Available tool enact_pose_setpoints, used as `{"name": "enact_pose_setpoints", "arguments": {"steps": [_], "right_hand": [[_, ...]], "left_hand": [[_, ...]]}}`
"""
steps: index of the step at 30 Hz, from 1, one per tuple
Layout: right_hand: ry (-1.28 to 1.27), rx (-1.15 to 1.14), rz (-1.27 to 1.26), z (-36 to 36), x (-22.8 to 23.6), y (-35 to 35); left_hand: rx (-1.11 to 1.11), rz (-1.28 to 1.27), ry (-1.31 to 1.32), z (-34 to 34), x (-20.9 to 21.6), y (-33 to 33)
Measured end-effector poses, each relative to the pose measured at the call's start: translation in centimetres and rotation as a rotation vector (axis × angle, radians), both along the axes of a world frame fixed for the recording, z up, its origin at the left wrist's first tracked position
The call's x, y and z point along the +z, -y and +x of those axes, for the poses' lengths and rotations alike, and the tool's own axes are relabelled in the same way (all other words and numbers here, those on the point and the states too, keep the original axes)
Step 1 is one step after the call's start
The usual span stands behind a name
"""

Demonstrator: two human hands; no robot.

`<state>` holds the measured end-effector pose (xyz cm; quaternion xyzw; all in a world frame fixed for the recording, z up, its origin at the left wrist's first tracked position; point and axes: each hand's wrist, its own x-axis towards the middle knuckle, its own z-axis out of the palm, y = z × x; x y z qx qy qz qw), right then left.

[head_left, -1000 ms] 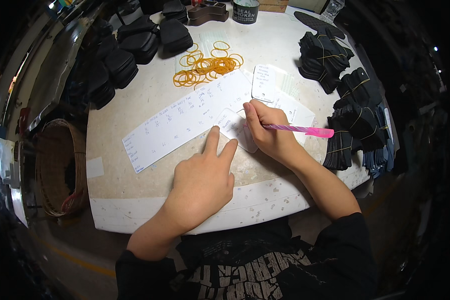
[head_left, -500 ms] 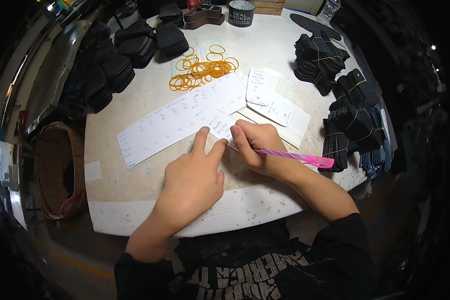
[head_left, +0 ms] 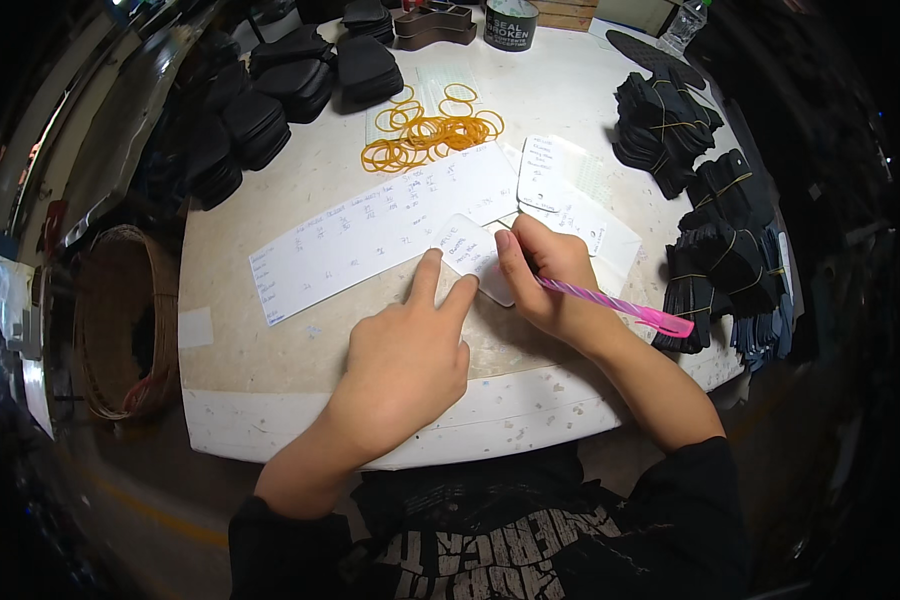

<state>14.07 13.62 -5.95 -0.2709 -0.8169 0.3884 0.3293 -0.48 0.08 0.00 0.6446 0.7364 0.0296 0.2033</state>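
Note:
In the middle of the table, a small white card with rounded corners and handwriting lies at a slant. My left hand rests on its near left edge, index and middle fingers stretched apart, the others curled under. A pink and purple striped pen is gripped in my right hand, over the card's right side; the fingers hide the pen's tip. Beyond the card lies a long white sheet with handwritten columns. Another written card with a hole sits past my right hand, overlapping more white cards.
Orange rubber bands lie in a heap beyond the sheet. Black pad stacks stand at the far left, with banded black bundles along the right. A tape roll and brown metal form are at the back; a wicker basket stands left.
The whole view has shifted, so the table appears farther right. My right hand has moved slightly up and right, uncovering more of the card. My left fingers stay on it.

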Motion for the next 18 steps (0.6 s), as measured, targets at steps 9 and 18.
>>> {"name": "enact_pose_setpoints", "arguments": {"steps": [9,18], "right_hand": [[-0.032,-0.001,-0.072,-0.13,-0.23,-0.4],[0.009,0.058,-0.127,-0.19,-0.77,-0.71]], "left_hand": [[-0.032,-0.023,-0.027,0.09,0.02,0.0],[-0.039,-0.019,-0.045,0.09,-0.03,-0.06]]}}
